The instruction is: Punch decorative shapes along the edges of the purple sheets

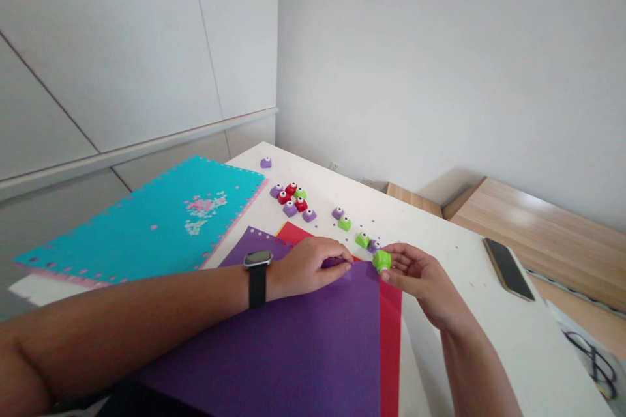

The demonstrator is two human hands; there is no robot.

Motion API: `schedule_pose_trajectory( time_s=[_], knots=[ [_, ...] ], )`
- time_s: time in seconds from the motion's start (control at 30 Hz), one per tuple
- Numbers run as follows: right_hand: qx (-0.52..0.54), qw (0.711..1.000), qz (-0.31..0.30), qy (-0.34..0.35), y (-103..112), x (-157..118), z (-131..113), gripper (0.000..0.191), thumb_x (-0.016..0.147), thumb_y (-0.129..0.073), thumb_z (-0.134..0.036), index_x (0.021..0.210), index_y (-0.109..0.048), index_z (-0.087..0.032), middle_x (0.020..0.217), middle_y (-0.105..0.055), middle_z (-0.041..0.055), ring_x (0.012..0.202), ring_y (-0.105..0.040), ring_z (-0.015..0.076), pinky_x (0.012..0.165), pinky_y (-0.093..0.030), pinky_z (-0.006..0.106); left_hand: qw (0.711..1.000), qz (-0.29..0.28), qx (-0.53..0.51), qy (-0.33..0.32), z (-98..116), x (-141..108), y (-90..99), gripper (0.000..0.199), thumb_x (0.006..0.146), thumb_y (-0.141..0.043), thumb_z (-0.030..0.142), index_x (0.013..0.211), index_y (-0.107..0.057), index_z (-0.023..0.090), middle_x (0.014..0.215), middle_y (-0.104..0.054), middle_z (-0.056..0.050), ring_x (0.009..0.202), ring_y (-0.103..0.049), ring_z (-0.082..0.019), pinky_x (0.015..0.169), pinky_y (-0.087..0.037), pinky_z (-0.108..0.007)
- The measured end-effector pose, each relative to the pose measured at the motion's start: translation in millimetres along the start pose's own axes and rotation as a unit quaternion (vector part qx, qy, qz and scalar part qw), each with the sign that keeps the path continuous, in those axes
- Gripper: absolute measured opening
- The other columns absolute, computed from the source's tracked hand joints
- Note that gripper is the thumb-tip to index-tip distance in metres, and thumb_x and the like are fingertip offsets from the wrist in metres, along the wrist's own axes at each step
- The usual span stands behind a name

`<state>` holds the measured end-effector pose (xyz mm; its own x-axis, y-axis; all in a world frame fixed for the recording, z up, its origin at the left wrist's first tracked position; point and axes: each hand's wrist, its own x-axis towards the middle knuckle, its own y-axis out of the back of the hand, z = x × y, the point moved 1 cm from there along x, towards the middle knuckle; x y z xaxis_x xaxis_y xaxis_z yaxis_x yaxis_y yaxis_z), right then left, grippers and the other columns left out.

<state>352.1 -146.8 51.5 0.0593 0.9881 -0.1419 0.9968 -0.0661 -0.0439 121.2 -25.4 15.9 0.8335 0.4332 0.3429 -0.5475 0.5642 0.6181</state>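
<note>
My right hand (pixel 415 270) holds a green craft punch (pixel 381 261) at the top right corner of a purple sheet (pixel 293 345). My left hand (pixel 317 264), with a watch on its wrist, is closed on the far edge of that sheet, its thumb and fingers pressed together. Scalloped holes run along the purple sheet's far edge, left of my left hand. Under the purple sheet lies a red sheet (pixel 390 339), which shows at the right side and behind.
Beyond my hands lie several purple, green and red punches (pixel 290 208). At the left, a blue sheet (pixel 161 221) with punched edges bears small paper bits (pixel 203 205). A phone (pixel 508 268) lies at the right edge of the white table (pixel 460 273).
</note>
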Motion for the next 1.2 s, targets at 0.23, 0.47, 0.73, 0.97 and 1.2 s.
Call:
schedule_pose_trajectory(
  time_s=[0.23,0.47,0.73,0.97,1.2],
  knots=[
    [0.016,1.0,0.008,0.004,0,0,1,0.04,0.074,-0.091,-0.021,0.107,-0.067,-0.024,0.094,-0.073,0.0005,0.086,-0.065,0.013,0.082,-0.051,0.025,1.0,0.005,0.0,0.007,0,1,0.4,0.019,0.1,-0.059,0.03,0.107,-0.073,0.019,0.098,-0.075,-0.004,0.09,-0.069,-0.019,0.083,-0.048,-0.028],
    [-0.018,1.0,-0.006,-0.015,1,-2,-1,0.049,0.078,-0.088,-0.027,0.122,-0.068,-0.025,0.101,-0.076,0.003,0.087,-0.068,0.0162,0.085,-0.052,0.031,1.0,0.007,-0.001,0.001,2,1,1.8,0.019,0.1,-0.059,0.031,0.105,-0.073,0.019,0.098,-0.075,-0.005,0.09,-0.068,-0.019,0.083,-0.048,-0.028],
    [-0.038,0.998,-0.027,-0.031,3,-4,1,0.044,0.08,-0.086,-0.034,0.12,-0.069,-0.024,0.091,-0.077,0.003,0.08,-0.069,0.0175,0.077,-0.053,0.032,1.0,0.011,0.002,0.003,1,1,1.1,0.018,0.099,-0.059,0.03,0.104,-0.073,0.02,0.095,-0.075,-0.004,0.088,-0.068,-0.018,0.082,-0.048,-0.027],
    [-0.054,0.998,0.043,-0.006,4,-2,-5,0.041,0.08,-0.086,-0.041,0.111,-0.071,-0.02,0.088,-0.075,0.0053,0.079,-0.069,0.0204,0.077,-0.053,0.035,1.0,0.012,-0.004,-0.002,0,0,-0.3,0.017,0.099,-0.06,0.03,0.103,-0.073,0.02,0.097,-0.076,-0.005,0.089,-0.069,-0.019,0.082,-0.048,-0.028],
    [-0.023,0.999,0.044,-0.017,5,-6,-8,0.046,0.078,-0.088,-0.033,0.117,-0.067,-0.022,0.091,-0.074,0.0031,0.082,-0.066,0.0178,0.079,-0.05,0.033,1.0,0.006,-0.021,0.008,2,0,2.0,0.019,0.099,-0.062,0.034,0.103,-0.073,0.019,0.096,-0.075,-0.004,0.088,-0.068,-0.018,0.08,-0.048,-0.026]
  ],
)
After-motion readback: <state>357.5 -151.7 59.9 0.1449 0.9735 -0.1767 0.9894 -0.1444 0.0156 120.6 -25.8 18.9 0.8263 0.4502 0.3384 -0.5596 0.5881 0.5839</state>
